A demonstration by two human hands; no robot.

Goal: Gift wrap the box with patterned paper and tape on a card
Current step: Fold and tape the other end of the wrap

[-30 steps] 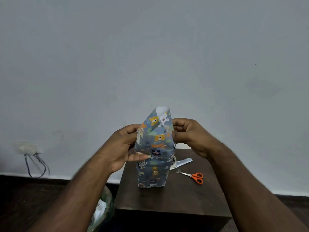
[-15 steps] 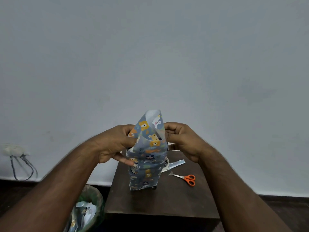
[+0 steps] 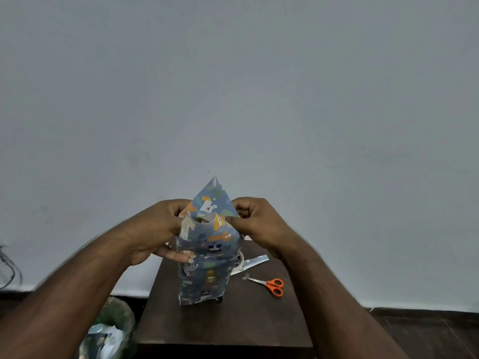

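Upright, the wrapped box (image 3: 207,268) stands mid-table (image 3: 259,322), long axis vertical, blue animal-print paper (image 3: 210,203) peaked above its open top end. Left hand (image 3: 153,231) and right hand (image 3: 259,224) flank that end — both pinching the side flaps, equally near; flaps fold inward next, likely. Orange scissors (image 3: 272,286) lie toward the right edge.

A plain room in what looks like a home. A bare, pale grey painted wall (image 3: 285,99) fills most of the view, meeting a dark floor (image 3: 427,330). A small dark wooden worktop (image 3: 259,322) stands against it, with orange-handled scissors (image 3: 270,285) on top and a waste bin (image 3: 108,332) beside it.
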